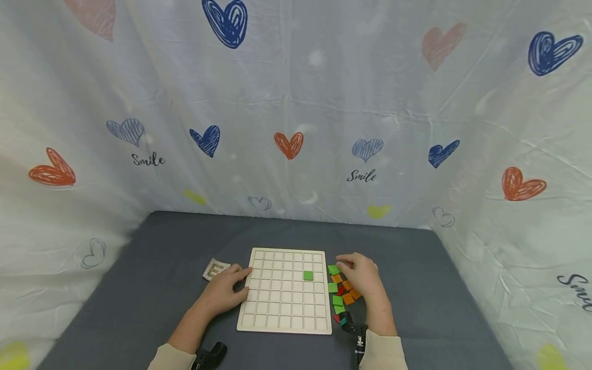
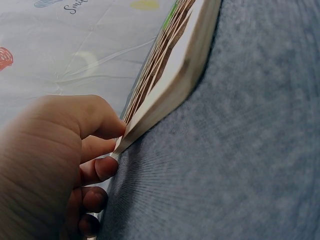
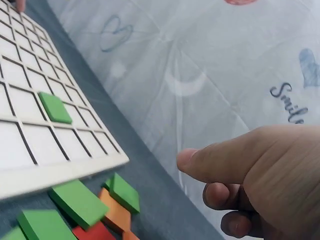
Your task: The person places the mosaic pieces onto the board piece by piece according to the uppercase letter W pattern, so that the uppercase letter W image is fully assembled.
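Observation:
A pale square grid board (image 1: pixel 275 296) lies on the dark cloth, with one green square tile (image 1: pixel 308 276) in a cell at its upper right. My left hand (image 1: pixel 223 292) touches the board's left edge with thumb and forefinger; the left wrist view shows the fingertips (image 2: pixel 106 168) right at its wooden side. Over the far end of a loose tile pile hovers my right hand (image 1: pixel 359 275). Nothing shows between its thumb (image 3: pixel 210 161) and the loosely bent fingers. The pile beside the board's right edge holds green tiles (image 1: pixel 337 300), orange tiles (image 1: pixel 348 298) and red ones (image 3: pixel 95 233).
Left of the board, partly behind my left hand, is a small patterned card (image 1: pixel 215 268). The dark cloth (image 1: pixel 430 308) covers the table. A white curtain (image 1: pixel 319 103) printed with hearts hangs behind and at both sides.

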A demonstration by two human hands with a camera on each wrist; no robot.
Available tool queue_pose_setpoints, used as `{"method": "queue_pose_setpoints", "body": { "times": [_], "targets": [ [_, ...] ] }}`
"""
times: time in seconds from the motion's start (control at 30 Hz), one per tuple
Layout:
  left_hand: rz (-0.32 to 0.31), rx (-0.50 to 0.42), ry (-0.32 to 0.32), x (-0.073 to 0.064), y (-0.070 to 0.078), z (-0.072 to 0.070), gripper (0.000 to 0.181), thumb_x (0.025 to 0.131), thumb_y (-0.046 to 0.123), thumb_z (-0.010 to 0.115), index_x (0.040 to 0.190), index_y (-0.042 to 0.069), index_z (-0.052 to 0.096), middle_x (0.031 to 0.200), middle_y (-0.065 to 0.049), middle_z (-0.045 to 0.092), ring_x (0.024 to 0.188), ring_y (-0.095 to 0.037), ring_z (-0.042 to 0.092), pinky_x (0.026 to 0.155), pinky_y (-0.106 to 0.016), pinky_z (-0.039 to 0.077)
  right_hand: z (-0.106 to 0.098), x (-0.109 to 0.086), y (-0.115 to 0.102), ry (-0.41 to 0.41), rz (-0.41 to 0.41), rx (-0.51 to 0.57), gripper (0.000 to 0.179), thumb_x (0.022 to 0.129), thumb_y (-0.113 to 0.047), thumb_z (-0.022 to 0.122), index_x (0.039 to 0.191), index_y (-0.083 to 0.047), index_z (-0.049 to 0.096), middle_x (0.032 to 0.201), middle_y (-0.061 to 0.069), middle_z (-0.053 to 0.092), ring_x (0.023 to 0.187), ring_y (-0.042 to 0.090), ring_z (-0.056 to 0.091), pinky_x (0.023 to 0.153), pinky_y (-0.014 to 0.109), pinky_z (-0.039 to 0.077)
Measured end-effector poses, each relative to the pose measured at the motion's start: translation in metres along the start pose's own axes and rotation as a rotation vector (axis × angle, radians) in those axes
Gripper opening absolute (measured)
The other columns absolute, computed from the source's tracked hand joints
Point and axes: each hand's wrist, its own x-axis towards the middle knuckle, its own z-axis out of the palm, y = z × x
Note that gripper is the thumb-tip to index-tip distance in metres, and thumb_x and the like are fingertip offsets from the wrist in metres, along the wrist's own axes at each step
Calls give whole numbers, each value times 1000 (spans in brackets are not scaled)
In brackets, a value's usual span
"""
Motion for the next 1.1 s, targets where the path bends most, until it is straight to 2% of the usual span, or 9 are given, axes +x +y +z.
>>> {"method": "queue_pose_setpoints", "body": {
  "times": [0.2,0.3,0.43,0.57,0.83,1.1],
  "targets": [
    [16,-18,13,0,0,-1,51,92,17,70,141,7,64,89,10,46,63,-4,31,60,-28,32,-6,-3,17,-4,80,2,25,96,-18,74,117,-8,78,79,1,56,67,16,49,67,37,38],
    [16,-16,13,0,0,-1,51,92,18,70,142,7,64,90,10,46,63,-4,31,60,-28,32,-9,-6,23,-40,137,40,23,93,-16,76,115,-6,79,72,2,53,61,18,46,59,34,37],
    [16,-14,14,0,0,-2,51,92,17,70,142,6,63,90,10,46,62,-5,31,60,-27,32,-11,-10,27,-107,202,72,22,91,-15,77,112,-6,79,67,4,48,60,19,44,59,34,33],
    [17,-14,16,0,1,-3,51,92,17,71,141,5,64,89,10,46,62,-5,31,60,-27,32,-9,-12,31,-136,226,51,21,91,-17,77,109,-8,79,69,3,47,63,18,44,62,33,32],
    [15,-5,-2,2,-1,-2,52,93,17,70,142,5,62,90,9,47,64,-5,32,61,-28,33,-5,-13,31,-83,212,-16,22,91,-20,76,109,-8,78,67,2,48,60,19,44,69,38,29],
    [14,-4,1,1,0,0,52,92,17,70,142,6,63,89,9,45,63,-5,32,61,-28,32,-4,-13,34,-101,230,-3,28,86,-18,80,112,-10,77,66,2,47,57,19,43,63,35,30]
  ]
}}
